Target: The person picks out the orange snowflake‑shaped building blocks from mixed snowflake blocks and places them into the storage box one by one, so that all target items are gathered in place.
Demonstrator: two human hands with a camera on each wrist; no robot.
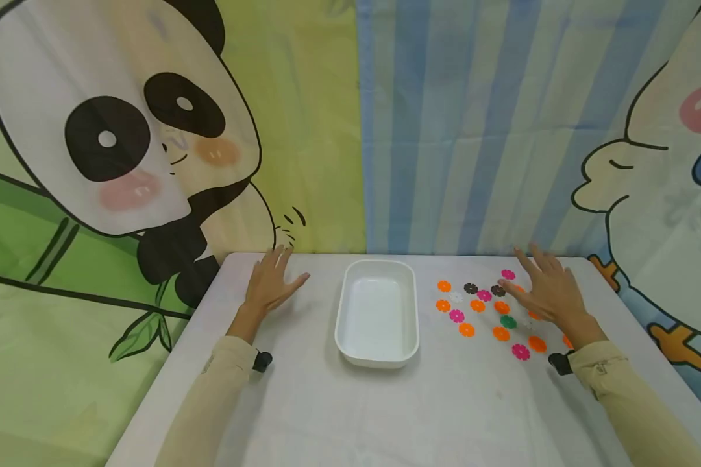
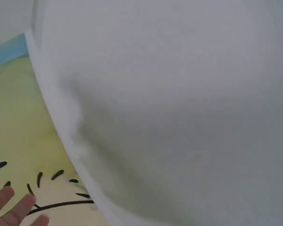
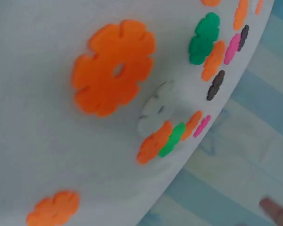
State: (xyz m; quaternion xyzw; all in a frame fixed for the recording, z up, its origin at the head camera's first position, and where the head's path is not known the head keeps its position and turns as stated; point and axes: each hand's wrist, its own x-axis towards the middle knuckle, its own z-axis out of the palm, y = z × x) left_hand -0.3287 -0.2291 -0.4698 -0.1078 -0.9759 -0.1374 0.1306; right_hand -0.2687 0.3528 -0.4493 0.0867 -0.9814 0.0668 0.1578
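Beige sleeves (image 1: 637,399) foremost; left hand (image 1: 269,283) spread, empty; right hand (image 1: 552,292) spread, empty, flower discs (image 1: 501,333) just beside, mostly leftward.

Looks fairly bright and evenly lit in the head view, with soft light seemingly from overhead. Throws faint, fuzzy-edged shadows onto the white surface (image 1: 304,415) beside both sleeves (image 1: 210,395) and around the tray (image 1: 376,361). Looks dim and grey in the left wrist view, with a broad, soft shadow across the surface and little fine detail. Appears dim and bluish in the right wrist view, slightly soft on the nearest orange flower piece (image 3: 98,77) and blurred on the fingertips (image 3: 275,212) at lower right.
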